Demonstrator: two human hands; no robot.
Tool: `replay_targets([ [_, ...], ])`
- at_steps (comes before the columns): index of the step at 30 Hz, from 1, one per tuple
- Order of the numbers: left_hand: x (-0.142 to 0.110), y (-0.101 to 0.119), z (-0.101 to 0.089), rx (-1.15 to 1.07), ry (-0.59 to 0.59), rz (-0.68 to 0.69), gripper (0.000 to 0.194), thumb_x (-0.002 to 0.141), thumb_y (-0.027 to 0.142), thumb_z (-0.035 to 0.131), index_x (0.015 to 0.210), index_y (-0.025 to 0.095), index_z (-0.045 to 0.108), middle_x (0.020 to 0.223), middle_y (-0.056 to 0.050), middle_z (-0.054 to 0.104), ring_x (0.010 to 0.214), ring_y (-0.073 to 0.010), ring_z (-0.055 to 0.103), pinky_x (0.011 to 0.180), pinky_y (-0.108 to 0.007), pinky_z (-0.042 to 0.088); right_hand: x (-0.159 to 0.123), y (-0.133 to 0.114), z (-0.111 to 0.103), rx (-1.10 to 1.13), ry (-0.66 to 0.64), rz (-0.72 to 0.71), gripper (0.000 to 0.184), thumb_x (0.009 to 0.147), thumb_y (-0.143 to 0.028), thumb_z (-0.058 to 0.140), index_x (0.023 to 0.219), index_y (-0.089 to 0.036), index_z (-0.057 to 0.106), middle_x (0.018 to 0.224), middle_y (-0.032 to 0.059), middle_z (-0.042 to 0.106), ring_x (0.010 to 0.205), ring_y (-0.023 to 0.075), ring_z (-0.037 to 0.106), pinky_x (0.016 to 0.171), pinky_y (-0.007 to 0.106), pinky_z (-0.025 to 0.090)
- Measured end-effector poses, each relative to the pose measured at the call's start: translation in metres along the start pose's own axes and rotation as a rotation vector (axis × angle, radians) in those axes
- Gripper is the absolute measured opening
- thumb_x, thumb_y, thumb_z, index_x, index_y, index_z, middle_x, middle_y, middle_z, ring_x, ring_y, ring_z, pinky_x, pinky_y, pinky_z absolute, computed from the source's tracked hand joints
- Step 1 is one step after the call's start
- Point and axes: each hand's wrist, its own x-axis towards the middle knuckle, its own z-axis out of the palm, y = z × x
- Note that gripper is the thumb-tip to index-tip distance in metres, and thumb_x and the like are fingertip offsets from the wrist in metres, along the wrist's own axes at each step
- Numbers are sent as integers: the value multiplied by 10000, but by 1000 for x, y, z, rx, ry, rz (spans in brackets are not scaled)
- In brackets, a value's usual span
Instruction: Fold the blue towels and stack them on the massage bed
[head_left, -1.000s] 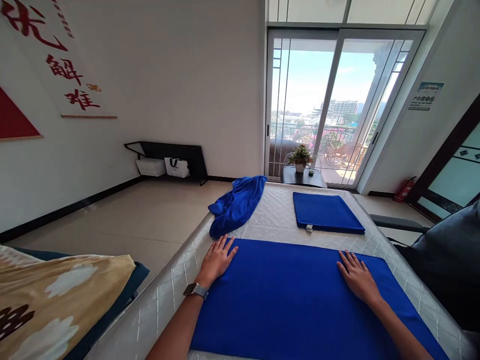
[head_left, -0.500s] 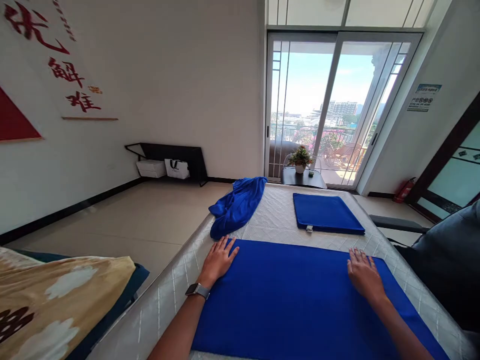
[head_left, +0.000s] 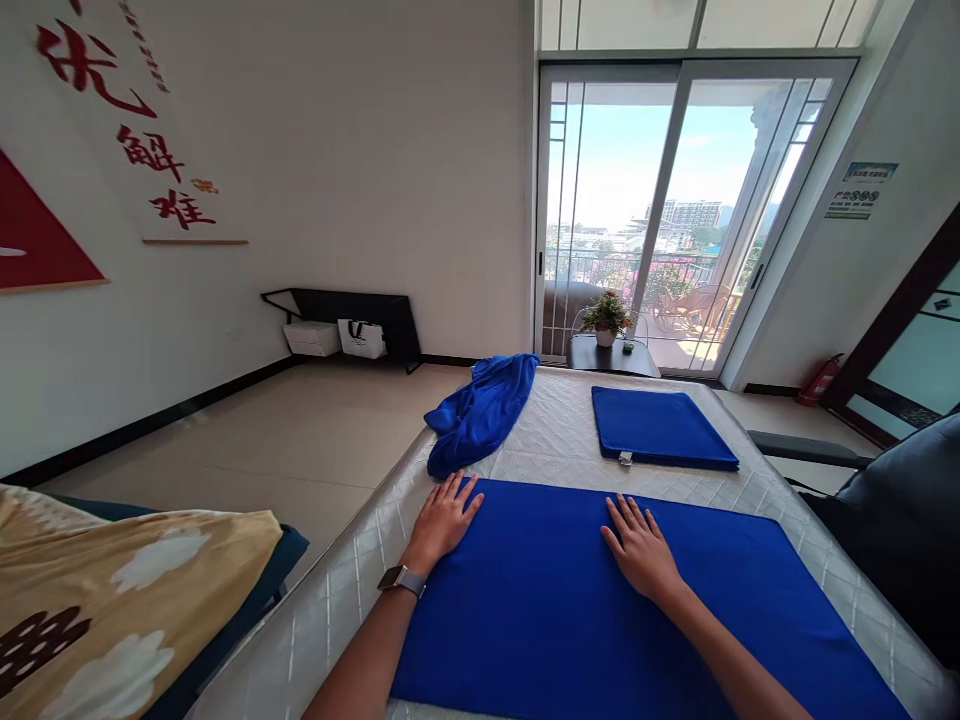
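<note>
A large blue cloth (head_left: pixel 540 600) lies spread flat across the near part of a white quilted mattress (head_left: pixel 555 430). My left hand (head_left: pixel 444 518) rests flat on the cloth's far left corner, fingers spread; a watch is on that wrist. Toward the middle of the far edge, my right hand (head_left: pixel 639 545) lies palm down on the cloth with its fingers apart. Beyond the left hand is a crumpled blue cloth (head_left: pixel 484 415). A neatly folded blue cloth (head_left: pixel 664 428) with a small white tag sits farther back on the right.
To the left stands a surface draped with a beige patterned blanket (head_left: pixel 150 600). A black chair (head_left: pixel 892 520) is close on the right. A potted plant (head_left: pixel 606 318) stands on a small black table before the sliding glass door (head_left: pixel 675 220).
My right hand has slid left along the far edge, from near the right corner to the middle. My left hand stays on its corner. The view has shifted slightly.
</note>
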Motion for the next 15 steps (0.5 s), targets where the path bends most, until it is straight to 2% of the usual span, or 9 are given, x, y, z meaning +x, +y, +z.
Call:
replay_targets([
  [3,1,-1,2,1,0,0,585,1037,530,340,1536,239,436,1618,-101,380,1504,-295,310,1228,-501,241,-14,82,5,-99,55,120,694,1004,-573,184,1612,-241,217,1682,25,181,1552,215,119,1252,475,102],
  [6,2,-1,4,-4,7,0,578,1037,529,341,1531,247,444,1614,-98,387,1498,-295,325,1225,-510,248,-33,172,8,-141,86,299,713,980,-542,192,1608,-210,250,1678,54,213,1549,240,145,1243,495,147],
  [9,2,0,3,6,9,-6,586,1037,536,342,1533,241,440,1611,-105,391,1497,-296,327,1226,-506,247,-51,239,10,-132,130,502,775,958,-536,157,1600,-113,254,1668,120,232,1543,253,176,1238,478,175],
  [11,1,2,1,13,1,-12,588,1039,537,335,1537,239,432,1614,-110,384,1498,-294,324,1226,-503,244,-59,259,10,-154,173,572,791,951,-515,151,1586,-56,267,1659,143,248,1539,255,188,1242,459,169],
  [12,0,2,0,11,-1,-14,587,1040,536,335,1539,240,429,1616,-111,381,1499,-293,322,1227,-504,241,-62,261,8,-180,196,571,778,951,-484,160,1575,-37,286,1655,146,258,1540,258,186,1245,458,158],
  [13,0,3,-1,5,-2,-15,587,1041,536,336,1540,241,427,1617,-110,378,1500,-294,320,1227,-508,240,-63,257,6,-216,221,555,751,951,-436,171,1562,-25,316,1651,147,270,1540,264,182,1248,466,140],
  [15,-1,4,-2,-12,2,-15,588,1040,544,334,1540,248,425,1619,-105,376,1501,-300,317,1226,-518,241,-60,233,0,-292,280,494,684,944,-318,203,1525,-9,389,1640,156,294,1539,285,177,1249,492,97],
])
